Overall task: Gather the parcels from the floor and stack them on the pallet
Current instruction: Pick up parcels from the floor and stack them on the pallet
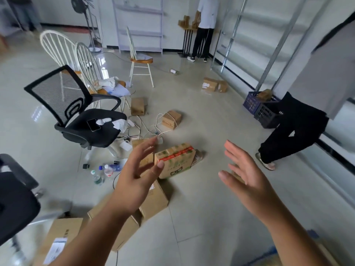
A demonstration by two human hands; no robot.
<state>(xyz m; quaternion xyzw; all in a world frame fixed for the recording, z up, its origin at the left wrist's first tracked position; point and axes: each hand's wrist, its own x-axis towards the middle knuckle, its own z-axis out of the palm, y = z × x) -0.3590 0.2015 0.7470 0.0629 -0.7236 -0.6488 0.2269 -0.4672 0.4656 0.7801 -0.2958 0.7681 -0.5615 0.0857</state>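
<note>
Hands out in front, both empty. Left hand (134,181) has fingers spread and loosely bent, palm turned right, held above the floor parcels. Right hand (247,177) has fingers straight and slightly apart, palm facing left, touching nothing. Landmark: green carton (175,160), printed with a red stripe, lying tilted on the floor (201,217) between the two hands and just beyond the left fingertips. Plain box (141,144) sits just left of the carton, partly hidden by the left fingers. Two more brown boxes (153,200) lie just nearer than the carton, under the left wrist. Labelled box (59,239) is well nearer and left of the carton, at the frame's bottom edge. Tied parcel (171,119) lies beyond the carton with white cables (153,129) beside it. Upright box (137,106) is farther back and left. Pair of boxes (214,85) is far beyond, to the right. Office chair (84,116) stands left of the carton, phone (93,124) on its seat. Bottles (107,169) are scattered left of the carton. Crate (261,106) and a standing person (299,120) are well right of it. Pallet not identifiable in view.
</note>
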